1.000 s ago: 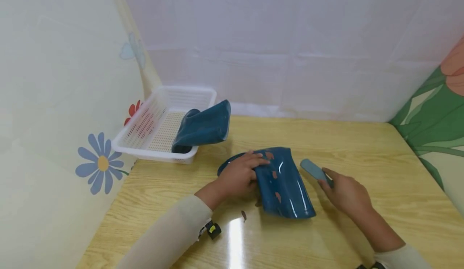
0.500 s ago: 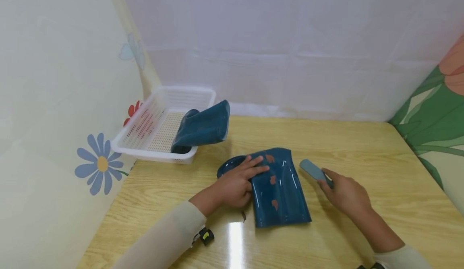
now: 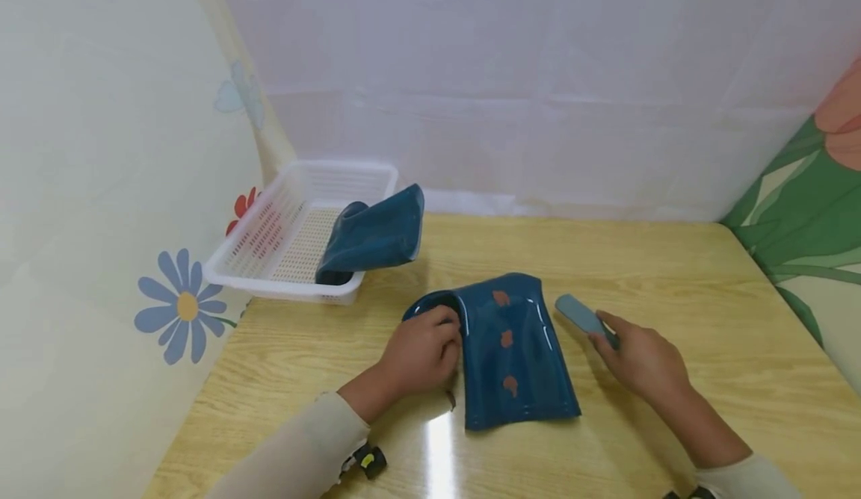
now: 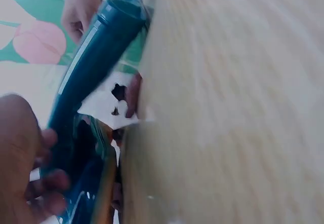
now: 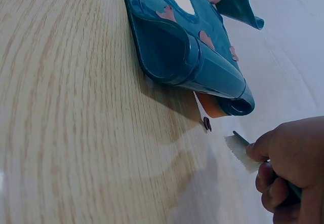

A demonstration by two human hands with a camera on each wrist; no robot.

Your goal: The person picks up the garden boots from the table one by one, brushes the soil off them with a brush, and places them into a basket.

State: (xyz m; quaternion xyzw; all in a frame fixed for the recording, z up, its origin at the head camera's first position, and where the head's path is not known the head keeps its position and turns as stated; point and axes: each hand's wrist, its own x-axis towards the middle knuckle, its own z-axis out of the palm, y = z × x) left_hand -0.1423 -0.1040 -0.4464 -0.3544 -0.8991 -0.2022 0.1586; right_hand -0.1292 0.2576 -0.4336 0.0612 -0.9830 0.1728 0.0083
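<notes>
The boot (image 3: 514,349) lies flat on the table (image 3: 673,275), right between my two hands. Its long axis runs near to far: the open shaft end sits close to me, and at the far end the foot bends off to the left. Three reddish smudges sit in a line down the shaft.

My left hand (image 3: 420,353) is at the boot's left edge, fingers curled in against it up by the bend where the foot starts, pinning it there. From the left wrist view I can see my fingers (image 4: 35,183) right against the dark blue rubber, though how firmly they grip I can't tell.

My right hand (image 3: 639,361) sits just right of the boot, apart from it, fingers closed round a small grey-blue block (image 3: 580,314). The block pokes out far and left from my fist, its tip aimed at the upper right edge of the shaft, near but not touching. In the right wrist view my knuckles (image 5: 291,168) hang just beside the shaft's open end, table showing between.

So the left hand is on the boot and the right is the near neighbour; the smudges lie straight left of the block.

A second boot (image 3: 373,236) leans out of the white basket (image 3: 269,245) at the far left, well apart from all this.
</notes>
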